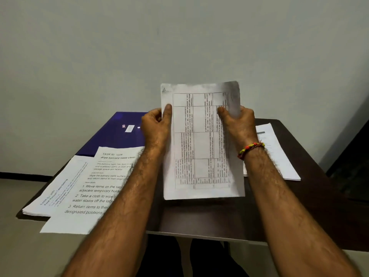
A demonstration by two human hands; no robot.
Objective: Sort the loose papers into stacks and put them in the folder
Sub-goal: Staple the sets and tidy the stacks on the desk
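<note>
Gripping a printed table sheet [201, 148] upright by its side edges, left hand [156, 124] and right hand [238, 122] pinch it; its gridded text runs sideways, blue folder [111, 136] at ten o'clock.

Dark brown table [209, 220] against a plain pale grey wall [179, 37]

Sheet with printed table [201, 148] upright above desk; blue folder [111, 134] flat, far left; paper stacks [79, 188] beside it.
</note>
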